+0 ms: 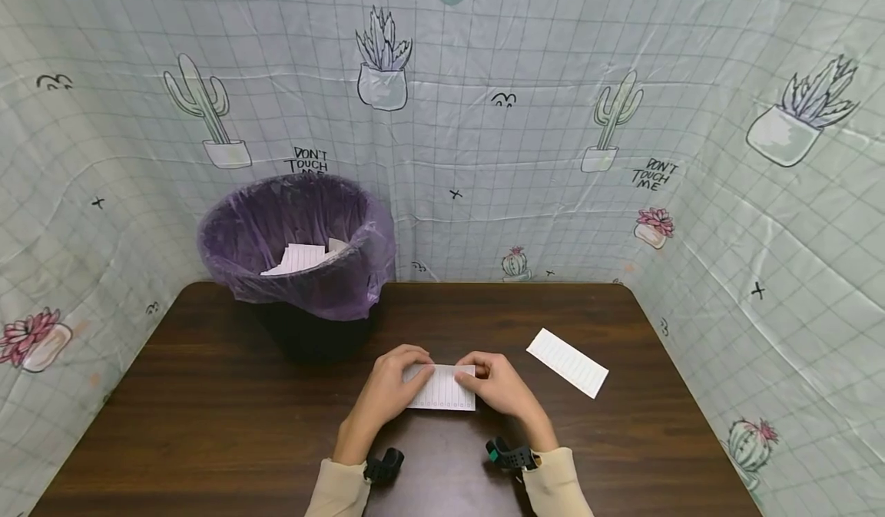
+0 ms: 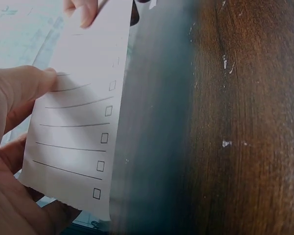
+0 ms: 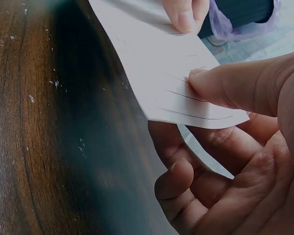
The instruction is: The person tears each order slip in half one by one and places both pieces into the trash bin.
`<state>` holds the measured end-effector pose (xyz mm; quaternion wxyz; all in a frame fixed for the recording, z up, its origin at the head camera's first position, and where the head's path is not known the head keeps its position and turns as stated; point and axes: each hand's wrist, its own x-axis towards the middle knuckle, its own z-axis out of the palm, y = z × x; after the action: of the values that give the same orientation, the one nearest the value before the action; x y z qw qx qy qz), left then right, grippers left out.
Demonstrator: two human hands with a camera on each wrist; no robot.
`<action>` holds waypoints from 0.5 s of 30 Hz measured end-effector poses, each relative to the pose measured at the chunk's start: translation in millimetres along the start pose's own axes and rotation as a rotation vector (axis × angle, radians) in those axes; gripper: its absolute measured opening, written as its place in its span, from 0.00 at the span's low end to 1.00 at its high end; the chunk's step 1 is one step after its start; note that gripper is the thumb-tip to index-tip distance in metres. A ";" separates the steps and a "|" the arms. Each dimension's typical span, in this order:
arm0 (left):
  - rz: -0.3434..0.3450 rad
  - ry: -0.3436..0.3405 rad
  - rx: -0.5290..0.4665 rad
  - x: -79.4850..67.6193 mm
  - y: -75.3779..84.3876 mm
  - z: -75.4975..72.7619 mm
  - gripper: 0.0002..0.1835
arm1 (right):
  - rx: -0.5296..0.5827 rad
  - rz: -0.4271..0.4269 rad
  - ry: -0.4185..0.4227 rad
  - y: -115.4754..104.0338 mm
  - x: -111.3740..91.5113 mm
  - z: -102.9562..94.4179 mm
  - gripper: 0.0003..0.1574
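Both hands hold one strip of lined paper (image 1: 442, 388) level above the table, near the front middle. The left hand (image 1: 396, 385) pinches its left part, thumb on top and fingers beneath. At the right end the right hand (image 1: 499, 382) pinches it the same way. Ruled lines and a row of small checkboxes (image 2: 104, 138) along one long edge show in the left wrist view, where the near short edge looks torn and ragged. In the right wrist view the paper (image 3: 152, 63) bows slightly, with the right thumb (image 3: 230, 88) pressed on its upper face.
Another lined paper strip (image 1: 568, 363) lies on the brown wooden table (image 1: 207, 425) at the right. A dark bin with a purple liner (image 1: 359, 271) stands at the back left, holding several paper pieces (image 1: 300, 257). A patterned cloth (image 1: 470, 140) hangs around the table's back and sides.
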<state>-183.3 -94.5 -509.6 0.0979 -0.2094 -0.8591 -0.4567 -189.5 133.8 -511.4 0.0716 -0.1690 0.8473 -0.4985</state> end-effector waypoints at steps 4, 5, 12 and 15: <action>-0.007 -0.003 -0.001 0.4 1.1 0.3 0.03 | -0.010 -0.001 0.006 0.8 -0.5 1.0 0.10; -0.006 -0.006 0.001 0.3 0.8 0.5 0.02 | -0.012 -0.004 0.012 1.4 -0.7 1.2 0.10; -0.008 -0.030 0.037 -1.1 -1.1 1.4 0.04 | -0.035 -0.043 0.055 1.4 -1.4 3.8 0.09; -0.015 -0.045 0.047 -0.4 -2.0 1.3 0.05 | -0.034 -0.052 0.076 0.0 0.2 6.2 0.07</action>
<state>-183.9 -94.5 -511.9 0.0801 -0.2109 -0.8730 -0.4323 -187.9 128.7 -514.5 0.0236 -0.1733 0.8531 -0.4916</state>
